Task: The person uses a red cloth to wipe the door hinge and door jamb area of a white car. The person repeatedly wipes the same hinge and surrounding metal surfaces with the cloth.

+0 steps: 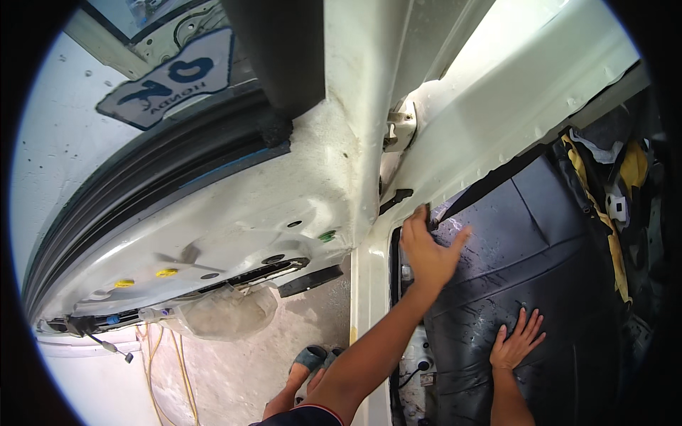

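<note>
My left hand [428, 250] reaches up to the white door pillar of a car [462, 157]. Its thumb is spread away from the fingers, whose tips are at the pillar edge beside the lower end of a black rubber door seal [490, 181]. Whether the fingertips press on the seal I cannot tell. Lower right, my right hand [517, 341] lies flat with fingers spread on a black leather-like seat [511, 284]. Wet-looking shiny streaks mark the seat's surface.
An open white car door [249, 206] without its inner panel fills the left, with yellow clips [167, 272] and a hanging connector [108, 346]. Yellow cords [153, 383] trail on the floor near sandalled feet [310, 355]. Yellow-wrapped wiring [600, 220] runs beyond the seat.
</note>
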`<state>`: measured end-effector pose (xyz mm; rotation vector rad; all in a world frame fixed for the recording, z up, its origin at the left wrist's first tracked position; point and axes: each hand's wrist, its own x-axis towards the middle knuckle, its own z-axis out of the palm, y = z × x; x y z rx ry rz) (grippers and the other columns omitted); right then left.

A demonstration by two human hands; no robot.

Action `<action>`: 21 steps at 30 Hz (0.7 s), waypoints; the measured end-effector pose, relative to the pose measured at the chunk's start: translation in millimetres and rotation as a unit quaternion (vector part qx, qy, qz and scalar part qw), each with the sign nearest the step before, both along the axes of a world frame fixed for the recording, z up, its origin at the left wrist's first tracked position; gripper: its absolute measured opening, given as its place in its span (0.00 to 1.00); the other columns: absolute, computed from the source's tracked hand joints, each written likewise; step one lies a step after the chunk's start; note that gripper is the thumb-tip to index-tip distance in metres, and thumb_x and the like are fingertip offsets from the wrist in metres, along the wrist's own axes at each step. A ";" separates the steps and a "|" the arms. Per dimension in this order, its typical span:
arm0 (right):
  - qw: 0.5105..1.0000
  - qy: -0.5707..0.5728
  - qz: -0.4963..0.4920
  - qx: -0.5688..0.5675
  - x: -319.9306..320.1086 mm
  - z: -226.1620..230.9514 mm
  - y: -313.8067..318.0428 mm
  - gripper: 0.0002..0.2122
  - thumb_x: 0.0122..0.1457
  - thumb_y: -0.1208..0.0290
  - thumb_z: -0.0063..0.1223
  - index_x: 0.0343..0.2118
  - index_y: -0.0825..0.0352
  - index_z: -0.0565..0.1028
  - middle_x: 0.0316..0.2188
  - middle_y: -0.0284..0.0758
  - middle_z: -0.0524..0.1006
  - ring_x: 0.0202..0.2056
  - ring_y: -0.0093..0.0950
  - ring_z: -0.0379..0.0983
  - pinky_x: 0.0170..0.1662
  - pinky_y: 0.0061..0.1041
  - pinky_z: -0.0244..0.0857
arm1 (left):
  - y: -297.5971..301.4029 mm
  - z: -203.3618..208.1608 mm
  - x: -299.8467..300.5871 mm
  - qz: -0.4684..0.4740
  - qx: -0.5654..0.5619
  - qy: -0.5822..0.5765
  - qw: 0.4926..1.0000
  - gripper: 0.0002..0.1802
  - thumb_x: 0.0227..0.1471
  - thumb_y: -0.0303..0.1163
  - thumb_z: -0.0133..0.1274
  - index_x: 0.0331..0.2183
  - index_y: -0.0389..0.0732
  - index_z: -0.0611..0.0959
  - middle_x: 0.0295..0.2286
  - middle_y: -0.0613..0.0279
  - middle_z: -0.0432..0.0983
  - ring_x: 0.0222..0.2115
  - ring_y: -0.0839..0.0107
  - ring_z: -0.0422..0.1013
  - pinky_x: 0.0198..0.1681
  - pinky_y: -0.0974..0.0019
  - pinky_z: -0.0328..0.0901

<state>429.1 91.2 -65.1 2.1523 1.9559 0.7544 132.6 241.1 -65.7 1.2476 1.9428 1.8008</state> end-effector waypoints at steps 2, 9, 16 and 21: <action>1.000 0.009 -0.009 -0.012 0.0 -0.8 0.4 0.30 0.68 0.49 0.32 0.69 0.59 0.58 0.74 0.38 0.48 0.74 0.41 0.38 0.72 0.56 0.28 | -1.3 4.5 0.3 0.017 -0.008 -0.001 1.000 0.52 0.41 0.52 0.73 0.56 0.26 0.69 0.47 0.43 0.69 0.50 0.48 0.68 0.56 0.50 0.61; 1.000 0.006 -0.004 -0.005 1.1 -1.1 -0.2 0.31 0.67 0.49 0.32 0.69 0.59 0.58 0.74 0.39 0.48 0.74 0.41 0.38 0.72 0.57 0.27 | -6.0 25.9 8.1 0.000 -0.029 -0.026 0.999 0.59 0.38 0.53 0.73 0.61 0.28 0.65 0.52 0.44 0.67 0.55 0.48 0.64 0.61 0.49 0.56; 1.000 0.012 -0.014 -0.015 -1.7 0.7 1.6 0.30 0.66 0.50 0.35 0.69 0.58 0.58 0.73 0.41 0.48 0.74 0.42 0.38 0.72 0.57 0.27 | -7.2 36.4 3.6 -0.009 -0.122 -0.061 0.991 0.59 0.36 0.48 0.74 0.61 0.28 0.63 0.52 0.42 0.65 0.56 0.47 0.63 0.61 0.49 0.56; 1.000 0.009 -0.003 -0.007 -1.8 0.9 1.5 0.30 0.66 0.49 0.34 0.68 0.59 0.59 0.73 0.41 0.48 0.74 0.42 0.38 0.72 0.58 0.28 | -11.8 57.2 6.0 -0.024 0.008 0.003 1.000 0.54 0.37 0.43 0.72 0.61 0.30 0.65 0.51 0.46 0.66 0.55 0.48 0.63 0.61 0.49 0.56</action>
